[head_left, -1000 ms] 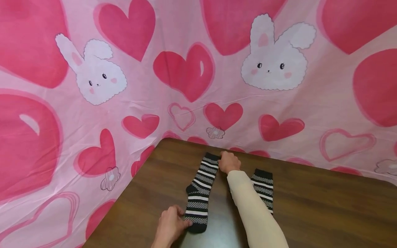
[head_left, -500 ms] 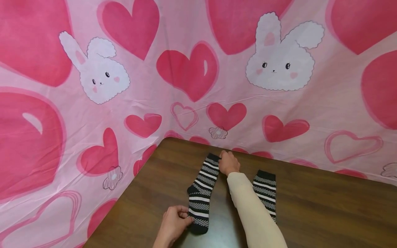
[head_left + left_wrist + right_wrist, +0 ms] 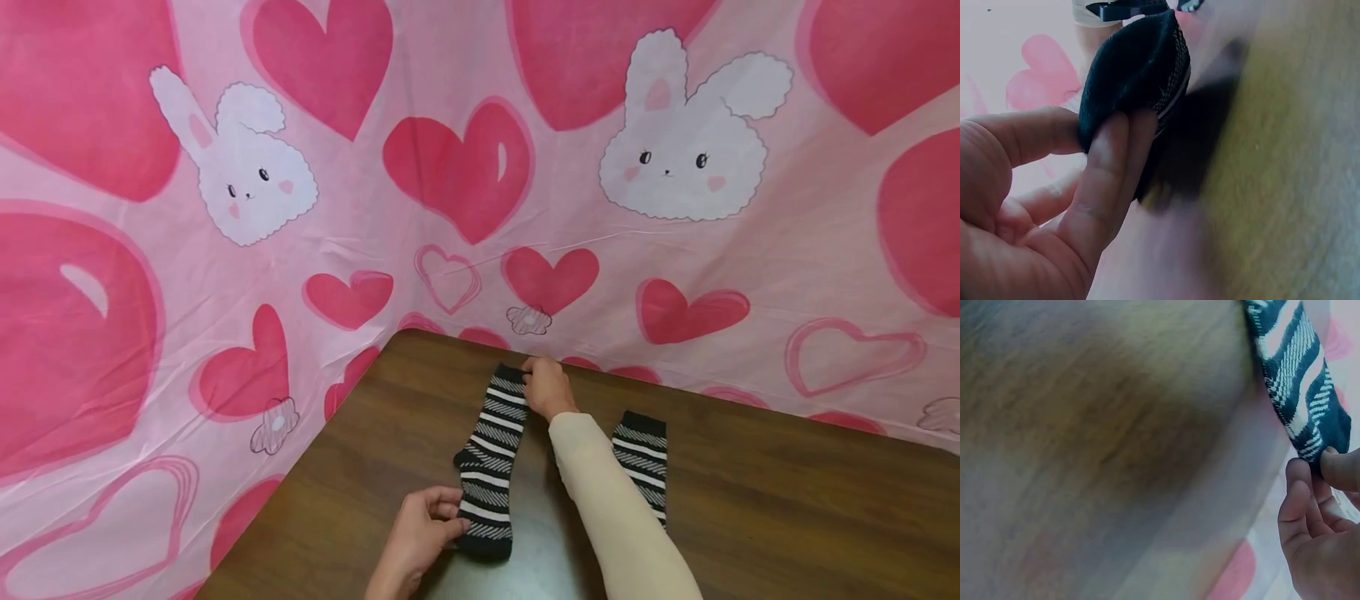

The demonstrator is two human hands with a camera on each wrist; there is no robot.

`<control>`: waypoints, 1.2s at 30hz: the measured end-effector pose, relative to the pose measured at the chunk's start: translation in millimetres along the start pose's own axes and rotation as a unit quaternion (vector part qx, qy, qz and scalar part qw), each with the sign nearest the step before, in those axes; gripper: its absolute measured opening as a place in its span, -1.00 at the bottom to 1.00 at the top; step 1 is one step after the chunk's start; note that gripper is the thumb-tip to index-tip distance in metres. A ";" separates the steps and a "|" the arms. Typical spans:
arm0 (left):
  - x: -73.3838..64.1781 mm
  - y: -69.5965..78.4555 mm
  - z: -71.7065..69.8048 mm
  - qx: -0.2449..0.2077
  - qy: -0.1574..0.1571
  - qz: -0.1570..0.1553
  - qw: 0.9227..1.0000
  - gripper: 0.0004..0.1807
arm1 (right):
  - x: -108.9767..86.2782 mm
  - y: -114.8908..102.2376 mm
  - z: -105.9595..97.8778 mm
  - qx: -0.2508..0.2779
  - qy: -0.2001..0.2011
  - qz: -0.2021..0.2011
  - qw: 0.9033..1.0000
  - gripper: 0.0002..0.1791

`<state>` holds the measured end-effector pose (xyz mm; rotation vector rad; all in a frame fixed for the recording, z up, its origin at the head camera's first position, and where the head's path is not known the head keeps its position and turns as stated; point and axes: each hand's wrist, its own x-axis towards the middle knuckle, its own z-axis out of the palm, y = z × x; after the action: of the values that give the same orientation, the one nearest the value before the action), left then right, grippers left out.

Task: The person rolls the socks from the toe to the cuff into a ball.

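A black, white and grey striped sock (image 3: pixel 491 454) stretches lengthwise over the wooden table, cuff at the far end and toe toward me. My left hand (image 3: pixel 422 533) pinches its black toe end between thumb and fingers; the left wrist view shows the dark toe (image 3: pixel 1129 72) in those fingertips. At the cuff, my right hand (image 3: pixel 549 387) pinches the right edge, and in the right wrist view thumb and fingers meet on the dark cuff corner (image 3: pixel 1335 434). A second matching sock (image 3: pixel 643 458) lies to the right, its lower part hidden behind my right sleeve.
The brown wooden table (image 3: pixel 780 492) has a rounded far left corner. Pink cloth (image 3: pixel 465 50) printed with red hearts and white rabbits hangs along its back and left sides. My cream right sleeve (image 3: pixel 615 508) crosses the table between the socks.
Both hands keep their pinch on the sock. Its toe end has shifted slightly right and its cuff slightly left over the last half second, so it lies a bit straighter. The second sock stays put.
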<state>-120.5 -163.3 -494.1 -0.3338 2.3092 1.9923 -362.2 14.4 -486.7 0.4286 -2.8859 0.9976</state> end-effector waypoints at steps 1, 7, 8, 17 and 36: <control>0.2 0.5 1.9 -0.012 -0.008 0.000 1.000 -0.58 | -0.9 0.5 -3.6 0.003 0.003 -0.003 1.000 -0.81; 1.0 4.3 14.1 -0.069 -0.055 0.000 0.996 -0.45 | -7.1 4.8 -29.5 0.019 0.032 -0.040 0.998 -0.81; 0.9 5.6 16.3 -0.073 -0.060 0.001 0.995 -0.44 | -8.0 6.5 -33.8 0.019 0.037 -0.045 0.998 -0.81; -3.7 21.4 40.9 -0.103 -0.108 0.018 0.989 -0.39 | -23.6 25.9 -71.1 0.008 0.051 -0.054 0.997 -0.82; -18.9 36.2 137.5 -0.182 -0.245 -0.010 0.952 -0.42 | -70.7 87.2 -142.0 -0.061 0.078 -0.045 0.994 -0.86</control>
<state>-121.5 -20.9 -476.7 0.1149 1.6394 2.1761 -323.7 184.1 -437.0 0.4467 -2.7427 0.7970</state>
